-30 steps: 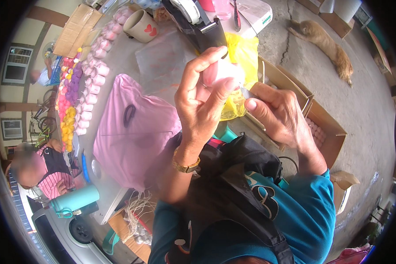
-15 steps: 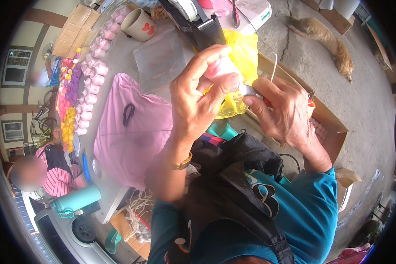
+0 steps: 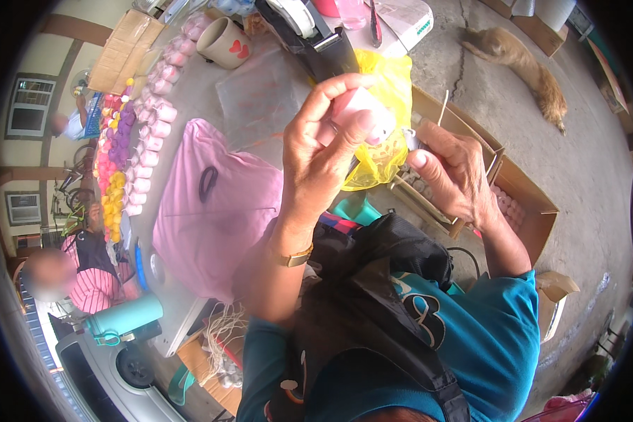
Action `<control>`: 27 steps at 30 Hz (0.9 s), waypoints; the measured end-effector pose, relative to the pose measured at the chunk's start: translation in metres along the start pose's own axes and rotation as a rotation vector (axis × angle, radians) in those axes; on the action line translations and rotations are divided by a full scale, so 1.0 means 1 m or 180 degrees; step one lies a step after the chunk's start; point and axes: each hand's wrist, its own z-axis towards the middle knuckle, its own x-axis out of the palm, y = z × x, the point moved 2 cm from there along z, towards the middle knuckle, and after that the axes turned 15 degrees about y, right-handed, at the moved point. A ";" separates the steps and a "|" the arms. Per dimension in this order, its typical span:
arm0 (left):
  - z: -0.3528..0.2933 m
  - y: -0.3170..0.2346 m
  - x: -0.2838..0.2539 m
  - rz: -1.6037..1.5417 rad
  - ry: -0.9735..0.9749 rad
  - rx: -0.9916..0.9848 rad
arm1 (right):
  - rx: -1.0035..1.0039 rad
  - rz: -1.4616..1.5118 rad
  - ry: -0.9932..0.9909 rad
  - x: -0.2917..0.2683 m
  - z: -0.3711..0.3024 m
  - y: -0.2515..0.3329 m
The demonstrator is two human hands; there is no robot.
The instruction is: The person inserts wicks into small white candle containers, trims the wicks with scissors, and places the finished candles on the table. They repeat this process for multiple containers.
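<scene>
Raised over the middle of the bench, my left hand is closed round a small pink rounded piece, thumb across its front. The piece has a pale end with dark specks facing my right hand. My right hand is just to the right, thumb and fingers pinching a small silver-grey piece whose kind I cannot make out. A thin white strand sticks up behind the right fingers. Behind both hands hangs a yellow plastic bag.
A pink cloth with a dark loop lies left, beside rows of pink cup-shaped pieces. Beyond stand a mug and a black tape dispenser. Cardboard boxes stand right; a dog lies on the floor. Another person sits left.
My right hand has drawn slightly away from the pink piece, and its fingers have shifted. The pink piece is turned a little in my left hand. The orange-red bit behind my right hand no longer shows there.
</scene>
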 end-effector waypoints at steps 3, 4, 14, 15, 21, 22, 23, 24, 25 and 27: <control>0.001 0.002 0.000 -0.0066 -0.0110 0.0136 | 0.0087 0.0174 0.0163 0.002 -0.001 0.004; 0.001 0.003 0.002 -0.0109 -0.0199 0.0197 | 0.0110 0.0271 0.0203 0.003 -0.002 0.005; -0.003 0.000 0.007 -0.0075 -0.0290 0.0533 | 0.0345 0.0768 0.0321 0.011 0.004 0.006; -0.003 0.001 0.007 -0.0071 -0.0270 0.0552 | 0.0342 0.0778 0.0305 0.011 0.005 0.007; -0.006 0.005 0.006 0.0013 -0.0243 0.0735 | 0.0381 0.0872 0.0331 0.012 0.009 0.011; -0.006 0.005 0.006 0.0073 -0.0255 0.0810 | 0.0344 0.0980 0.0289 0.013 0.010 0.012; -0.006 0.006 0.006 0.0149 -0.0261 0.0885 | 0.0363 0.1101 0.0343 0.013 0.010 0.012; -0.007 0.007 0.006 0.0274 -0.0273 0.0973 | 0.0400 0.1343 0.0361 0.013 0.011 0.012; -0.007 0.008 0.007 0.0412 -0.0281 0.1061 | 0.0497 0.1598 0.0476 0.015 0.011 0.012; -0.007 0.012 0.008 0.0589 -0.0344 0.1207 | 0.0639 0.2116 0.0539 0.019 0.010 0.011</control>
